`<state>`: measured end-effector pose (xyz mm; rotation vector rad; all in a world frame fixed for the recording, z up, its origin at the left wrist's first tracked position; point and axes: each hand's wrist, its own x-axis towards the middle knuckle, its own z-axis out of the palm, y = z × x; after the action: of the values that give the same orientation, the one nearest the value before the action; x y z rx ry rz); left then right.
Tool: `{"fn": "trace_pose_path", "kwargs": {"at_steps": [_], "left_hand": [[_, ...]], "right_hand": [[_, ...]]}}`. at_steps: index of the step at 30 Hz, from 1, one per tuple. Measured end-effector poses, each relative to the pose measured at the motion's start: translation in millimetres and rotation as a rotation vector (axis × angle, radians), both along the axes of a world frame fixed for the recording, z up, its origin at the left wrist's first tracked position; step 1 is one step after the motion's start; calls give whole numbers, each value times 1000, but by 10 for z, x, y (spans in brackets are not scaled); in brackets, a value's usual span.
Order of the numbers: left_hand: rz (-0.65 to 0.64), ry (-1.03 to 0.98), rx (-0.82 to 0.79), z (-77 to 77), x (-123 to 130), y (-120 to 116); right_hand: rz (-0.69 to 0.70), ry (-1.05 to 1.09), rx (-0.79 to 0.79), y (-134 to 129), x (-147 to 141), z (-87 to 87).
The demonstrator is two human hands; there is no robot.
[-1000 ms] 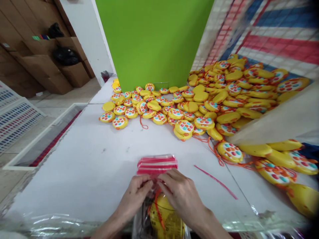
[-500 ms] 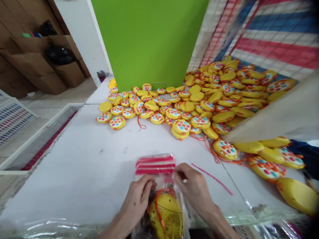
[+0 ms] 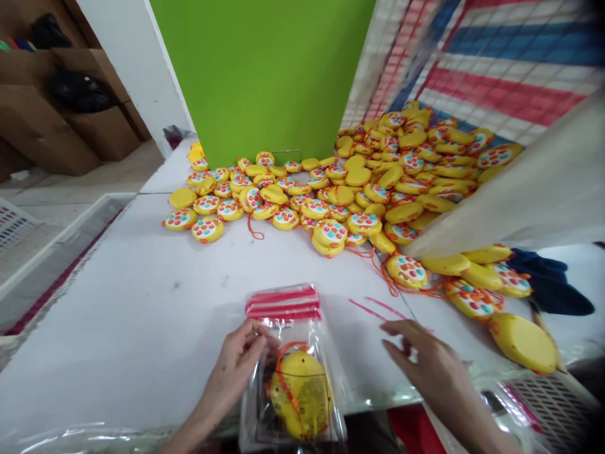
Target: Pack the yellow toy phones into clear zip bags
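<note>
Fingers of the left hand (image 3: 234, 362) rest bent against the left edge of the clear bag (image 3: 289, 334), near its top; whether they pinch the film, I cannot tell. The right hand (image 3: 437, 366), out at 3 o'clock, has come off the bag and is spread and apparently empty, thumb and forefinger apart. So only the left hand now steadies the bag, and the right looks free for other work.

Inside the bag lies the yellow toy (image 3: 302, 394), plain side up, with its orange cord (image 3: 287, 384) looped over it. The pink bands (image 3: 283, 302) cross the bag's 12 o'clock end, and its lower end reaches the table's near edge.

At 2 o'clock, by the right fingertips, two thin pink strips (image 3: 367, 309) lie on the white table (image 3: 142, 315), where a single one showed a moment ago; the second was probably let go by that hand.

Farther out, from 11 round to 2 o'clock, spreads the pile of yellow toys (image 3: 331, 233), with the green panel (image 3: 265, 75) behind it at 12.
</note>
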<state>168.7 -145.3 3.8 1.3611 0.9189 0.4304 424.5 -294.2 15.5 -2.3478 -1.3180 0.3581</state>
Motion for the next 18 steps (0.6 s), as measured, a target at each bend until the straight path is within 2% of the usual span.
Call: {"fn": "trace_pose_path", "kwargs": {"at_steps": [3, 7, 13, 18], "left_hand": [[9, 15, 18, 4, -4, -6], [24, 1, 9, -55, -9, -14], [79, -47, -109, -189, -82, 19], [90, -56, -89, -185, -74, 35]], "right_hand": [[193, 366, 23, 362, -354, -60], [253, 689, 42, 622, -495, -222], [309, 747, 120, 582, -388, -327], [307, 707, 112, 536, -396, -358]]}}
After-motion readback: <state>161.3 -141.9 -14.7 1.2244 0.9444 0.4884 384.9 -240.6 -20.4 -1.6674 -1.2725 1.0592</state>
